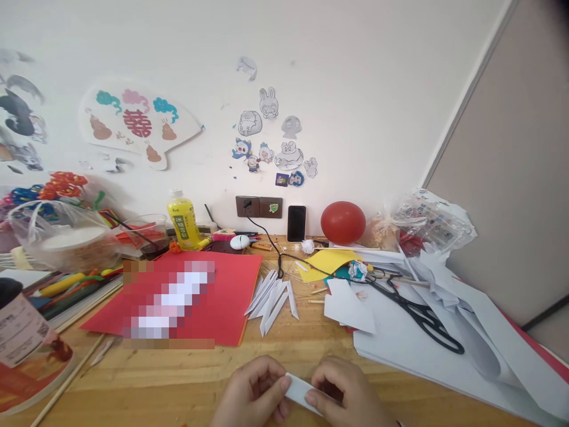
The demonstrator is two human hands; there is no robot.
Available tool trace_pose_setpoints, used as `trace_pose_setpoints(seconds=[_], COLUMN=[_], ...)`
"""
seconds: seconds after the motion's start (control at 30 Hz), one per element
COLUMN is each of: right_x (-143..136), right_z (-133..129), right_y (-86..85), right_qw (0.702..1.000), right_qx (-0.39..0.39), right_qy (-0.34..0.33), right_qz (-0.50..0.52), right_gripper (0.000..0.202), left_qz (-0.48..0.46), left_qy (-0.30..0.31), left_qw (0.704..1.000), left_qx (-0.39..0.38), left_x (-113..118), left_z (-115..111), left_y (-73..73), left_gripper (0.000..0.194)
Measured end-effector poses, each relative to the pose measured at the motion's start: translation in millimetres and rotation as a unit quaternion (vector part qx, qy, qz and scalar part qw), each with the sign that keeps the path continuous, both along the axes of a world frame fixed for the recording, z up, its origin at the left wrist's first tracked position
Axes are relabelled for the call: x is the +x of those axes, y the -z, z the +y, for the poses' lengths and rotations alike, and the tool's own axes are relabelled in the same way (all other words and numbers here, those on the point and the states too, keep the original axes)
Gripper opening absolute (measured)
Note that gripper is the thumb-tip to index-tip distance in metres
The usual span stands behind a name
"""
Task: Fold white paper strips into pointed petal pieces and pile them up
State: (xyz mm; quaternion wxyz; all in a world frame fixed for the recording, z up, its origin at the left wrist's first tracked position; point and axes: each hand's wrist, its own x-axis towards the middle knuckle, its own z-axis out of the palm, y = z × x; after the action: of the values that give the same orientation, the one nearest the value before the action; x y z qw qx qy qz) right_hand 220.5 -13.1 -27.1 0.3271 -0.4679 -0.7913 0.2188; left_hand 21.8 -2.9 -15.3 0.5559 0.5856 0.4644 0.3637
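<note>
Between my two hands, low in the view and close to the table's front, is a narrow folded strip of white paper [299, 391]. My left hand [255, 391] pinches its left end between thumb and fingers. Toward the other end, the thumb of my right hand [342, 394] presses on the strip, with the fingers curled behind it. Just beyond my hands lies a small pile of folded white paper strips [272, 299], pointed at their ends. The undersides of my fingers are hidden.
Red paper sheets [231, 296] lie left of the pile. Black-handled scissors [420, 314] rest on white paper [391, 356] at right. Along the wall stand a yellow bottle [183, 219], a phone [296, 223] and a red balloon [343, 222]. A large cup [31, 350] is at left.
</note>
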Motion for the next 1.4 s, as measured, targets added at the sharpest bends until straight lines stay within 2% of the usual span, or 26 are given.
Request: trace_pose_setpoints(seconds=[0.1, 0.27, 0.63, 0.77, 0.97, 1.13, 1.4], right_x=[-1, -2, -3, 1, 11, 14, 13], right_z=[0, -1, -1, 0, 9, 15, 11], right_y=[-2.4, -9.9, -9.3, -13.4, -17.4, -16.0, -17.6], right_qw=[1.0, 0.998, 0.996, 0.992, 0.975, 0.967, 0.973], right_qx=[-0.012, -0.056, -0.088, -0.128, -0.186, -0.182, -0.165], right_qy=[0.003, -0.001, 0.0, 0.008, 0.071, 0.1, 0.103], right_qz=[0.0, -0.02, -0.022, 0.015, 0.1, 0.148, 0.128], right_gripper=[0.008, 0.01, 0.013, 0.014, 0.017, 0.015, 0.015], left_qz=[-0.038, -0.04, 0.005, 0.014, -0.025, -0.054, -0.063], left_qy=[0.017, 0.014, -0.004, -0.022, -0.07, -0.08, -0.07], left_qw=[0.999, 0.999, 0.998, 0.998, 0.996, 0.995, 0.995], left_qx=[-0.016, -0.013, 0.065, 0.064, 0.04, 0.017, 0.029], left_x=[-1, -1, 0, -3, -10, -9, -9], left_z=[0, -1, -4, -2, 4, 5, 5], left_y=[3.5, 3.9, 2.4, -3.1, -5.2, -4.0, 3.0], left_gripper=[0.046, 0.043, 0.02, 0.021, 0.028, 0.034, 0.027])
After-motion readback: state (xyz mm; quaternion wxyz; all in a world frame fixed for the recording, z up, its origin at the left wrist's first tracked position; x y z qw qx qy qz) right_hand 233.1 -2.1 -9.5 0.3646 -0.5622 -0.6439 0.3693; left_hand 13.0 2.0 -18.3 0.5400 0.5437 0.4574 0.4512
